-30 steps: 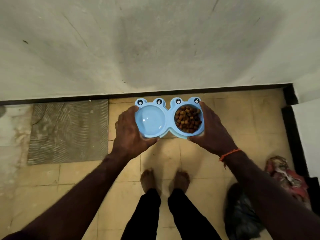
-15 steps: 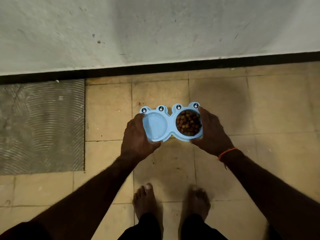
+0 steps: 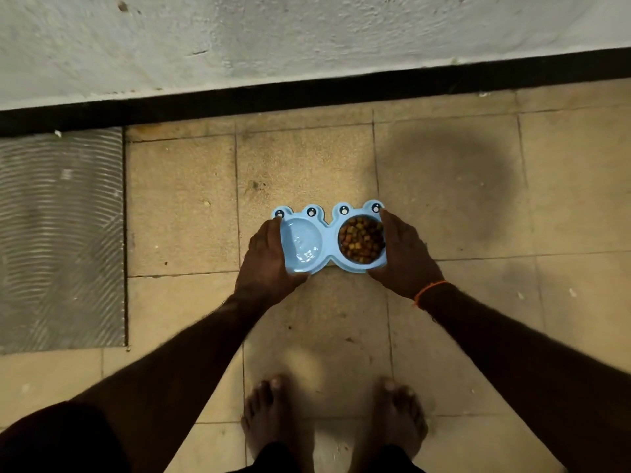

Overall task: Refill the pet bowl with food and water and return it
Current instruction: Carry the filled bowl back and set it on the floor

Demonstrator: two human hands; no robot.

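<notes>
Lower now, bowl (image 3: 327, 230) nears tiled floor (image 3: 444, 186).

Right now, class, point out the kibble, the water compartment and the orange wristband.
kibble (image 3: 361, 244), head view, middle of the heap
water compartment (image 3: 302, 242), head view, basin centre
orange wristband (image 3: 429, 291), head view, thread on wrist

We are looking down at a floor (image 3: 444, 302) of worn tan tiles, with a dark round stain (image 3: 447, 179) spreading over the tiles at upper right. A grey ribbed mat (image 3: 61, 240) is lying flat at the left, touching the black skirting strip (image 3: 307, 93) that is running along the foot of the rough whitewashed wall (image 3: 307, 32). Small pale flecks are dotting the tiles.
</notes>
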